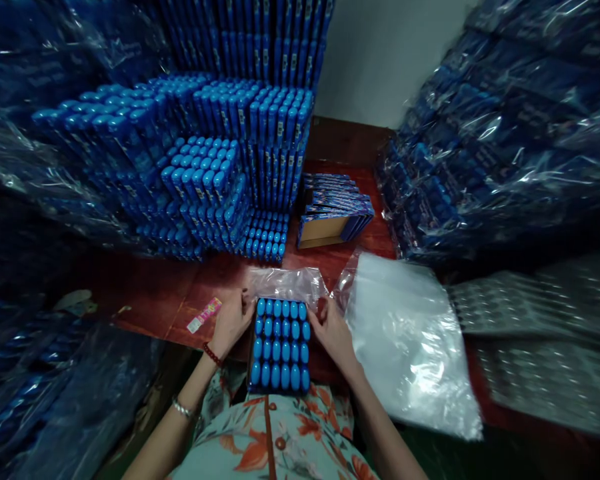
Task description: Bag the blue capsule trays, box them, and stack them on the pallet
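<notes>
Two hands flank a block of blue pieces (281, 347), four rows of oval tops, which lies at the near edge of the tabletop (150, 287), just in front of the person's flowered shirt (280, 437). On the left hand (233, 321), the fingers are partly bent and slightly apart, with the tips at the block's far left corner, beside the clear bag (287, 283). On the right hand (336, 333), the thumb side meets the block's far right corner, and the other fingers curl inward near the bag's edge. I cannot tell whether either hand pinches the plastic, because the fingertips are dim and blurred and the film is see-through. The bag lies crumpled just beyond the block; where its near edge runs is hard to make out. A pile of clear plastic sheets (410, 340) lies beside the right forearm, and a pink strip (204, 316) lies near the left hand. Farther back, open cartons (330, 227) stand in a row, next to tall stacks of blue pieces (200, 173) that the picture's top edge cuts off. Plastic-wrapped stacks (490, 133) at the right run out of view, their print too smeared to read. Both forearms are cut off at the bottom edge.
</notes>
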The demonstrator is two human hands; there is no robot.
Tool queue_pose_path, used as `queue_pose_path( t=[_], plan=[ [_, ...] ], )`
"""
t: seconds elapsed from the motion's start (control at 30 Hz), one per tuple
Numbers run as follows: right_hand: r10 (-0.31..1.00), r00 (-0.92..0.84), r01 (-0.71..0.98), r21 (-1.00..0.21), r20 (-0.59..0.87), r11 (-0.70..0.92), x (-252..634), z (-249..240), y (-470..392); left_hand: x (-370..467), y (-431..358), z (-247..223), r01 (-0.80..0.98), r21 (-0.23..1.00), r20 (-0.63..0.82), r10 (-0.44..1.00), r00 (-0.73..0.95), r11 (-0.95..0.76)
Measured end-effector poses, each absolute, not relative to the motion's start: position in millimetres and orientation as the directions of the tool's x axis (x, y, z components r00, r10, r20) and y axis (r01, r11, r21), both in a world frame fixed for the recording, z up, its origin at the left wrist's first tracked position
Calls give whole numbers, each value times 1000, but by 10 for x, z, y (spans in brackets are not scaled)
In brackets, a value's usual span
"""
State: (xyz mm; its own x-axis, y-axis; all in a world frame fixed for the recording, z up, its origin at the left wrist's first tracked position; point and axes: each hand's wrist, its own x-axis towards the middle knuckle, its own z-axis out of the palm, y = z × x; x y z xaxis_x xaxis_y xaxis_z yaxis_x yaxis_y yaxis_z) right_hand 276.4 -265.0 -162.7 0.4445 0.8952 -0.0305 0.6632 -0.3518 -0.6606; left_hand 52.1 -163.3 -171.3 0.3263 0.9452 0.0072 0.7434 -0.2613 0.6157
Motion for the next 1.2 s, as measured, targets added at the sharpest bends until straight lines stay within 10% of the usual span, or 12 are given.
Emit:
queue_pose_path(
  t=[0.2, 0.43, 0.6, 0.83, 1.03, 1.2],
  plan=[
    [974, 212, 635, -768, 74, -80, 2893, -1482, -2487, 514, -1576, -1657, 575, 712, 95, 867, 490, -403],
    [911, 409, 370, -904, -49, -214, 2803, -1486, -2770, 437, -1781, -1698, 524, 781, 141, 913, 384, -341],
    [958, 278, 662, -736, 68, -140, 2716, -1504, -2609, 525, -1753, -1656, 523, 741, 196, 881, 431, -421],
    [906, -18, 825, -506, 422, 252, 2693, -1585, -3191, 115, -2164, -1585, 449, 380, 448, 585, 676, -809],
    [930, -269, 799, -481, 252, 361, 2590, -1689, -3907, -440, -2892, -1916, 339, 346, 380, 461, 802, -875],
    [936, -238, 914, -265, 259, 306, 2523, -1811, -3876, -451, -2989, -2080, 621, 327, 125, 684, 718, -712]
  ],
)
